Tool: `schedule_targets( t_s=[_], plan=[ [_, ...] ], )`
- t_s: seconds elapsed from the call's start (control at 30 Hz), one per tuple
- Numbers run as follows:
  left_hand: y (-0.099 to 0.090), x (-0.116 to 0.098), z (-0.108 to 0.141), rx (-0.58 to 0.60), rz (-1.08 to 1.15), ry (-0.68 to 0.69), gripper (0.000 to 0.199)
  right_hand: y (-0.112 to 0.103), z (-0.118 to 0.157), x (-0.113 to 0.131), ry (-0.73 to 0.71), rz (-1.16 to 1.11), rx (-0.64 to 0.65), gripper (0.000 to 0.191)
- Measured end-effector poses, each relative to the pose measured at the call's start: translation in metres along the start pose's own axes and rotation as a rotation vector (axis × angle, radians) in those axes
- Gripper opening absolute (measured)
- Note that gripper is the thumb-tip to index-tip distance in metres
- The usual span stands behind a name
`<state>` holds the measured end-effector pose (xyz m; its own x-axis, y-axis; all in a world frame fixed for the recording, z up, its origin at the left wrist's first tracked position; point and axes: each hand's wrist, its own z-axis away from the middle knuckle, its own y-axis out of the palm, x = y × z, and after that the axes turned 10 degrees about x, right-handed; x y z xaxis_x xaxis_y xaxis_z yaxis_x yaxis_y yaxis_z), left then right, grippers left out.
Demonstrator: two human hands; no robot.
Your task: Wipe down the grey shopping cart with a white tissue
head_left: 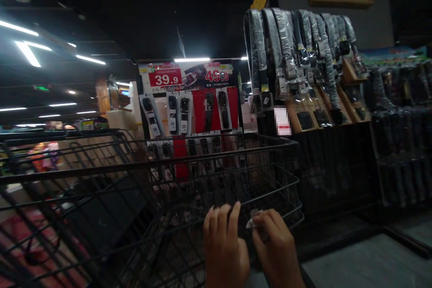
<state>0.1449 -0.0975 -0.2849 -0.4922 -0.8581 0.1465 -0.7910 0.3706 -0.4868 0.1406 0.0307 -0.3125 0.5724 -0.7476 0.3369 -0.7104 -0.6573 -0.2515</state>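
My left hand (224, 243) is raised at the bottom centre, its fingers stretched up and slightly apart, close to the wire side of a black shopping cart (148, 162). I cannot tell whether the fingertips touch the wires. Just to its right, my right hand (276, 240) is closed in a pinch on a small, crumpled, whitish scrap (250, 223). Whether that scrap is thin plastic or tissue is unclear. Inside the cart's left part lies a large dark flat thing (108, 211), with a pink item (30, 247) near it, both partly hidden by wires.
Behind the cart stands a red display board (199, 110) of packaged belts under a price sign (189, 76). At the right, plastic-wrapped belts (283, 49) hang over a rack above boxed goods (305, 112). More packaged goods (401, 139) hang at the far right. Tiled floor (371, 258) shows below.
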Motion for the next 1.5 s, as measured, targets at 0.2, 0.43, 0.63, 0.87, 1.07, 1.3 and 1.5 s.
schedule_targets(
  t_s=[0.2, 0.43, 0.63, 0.87, 1.07, 1.3, 1.5],
  plan=[
    [-0.007, -0.006, -0.003, 0.039, -0.004, -0.017, 0.060, -0.017, 0.010, -0.011, 0.097, 0.060, 0.221, 0.025],
    [-0.010, -0.008, -0.001, 0.027, 0.049, -0.037, 0.063, -0.045, -0.021, 0.014, -0.018, -0.011, 0.080, 0.012],
    [-0.006, -0.005, 0.003, 0.002, 0.092, -0.032, 0.067, -0.024, -0.026, 0.025, -0.129, -0.085, -0.083, 0.011],
    [-0.001, -0.004, 0.001, 0.027, 0.098, -0.041, 0.069, -0.018, -0.007, 0.002, -0.115, -0.076, 0.124, 0.017],
    [0.001, -0.006, -0.002, 0.039, 0.086, -0.057, 0.070, -0.020, -0.005, -0.004, -0.066, -0.059, 0.171, 0.018],
    [0.004, -0.002, 0.000, 0.036, 0.043, -0.025, 0.071, -0.019, -0.007, -0.006, -0.093, -0.021, 0.174, 0.016],
    [0.011, 0.003, 0.007, 0.017, -0.010, 0.008, 0.070, -0.009, 0.019, -0.029, -0.206, 0.033, 0.144, 0.015]
  ],
)
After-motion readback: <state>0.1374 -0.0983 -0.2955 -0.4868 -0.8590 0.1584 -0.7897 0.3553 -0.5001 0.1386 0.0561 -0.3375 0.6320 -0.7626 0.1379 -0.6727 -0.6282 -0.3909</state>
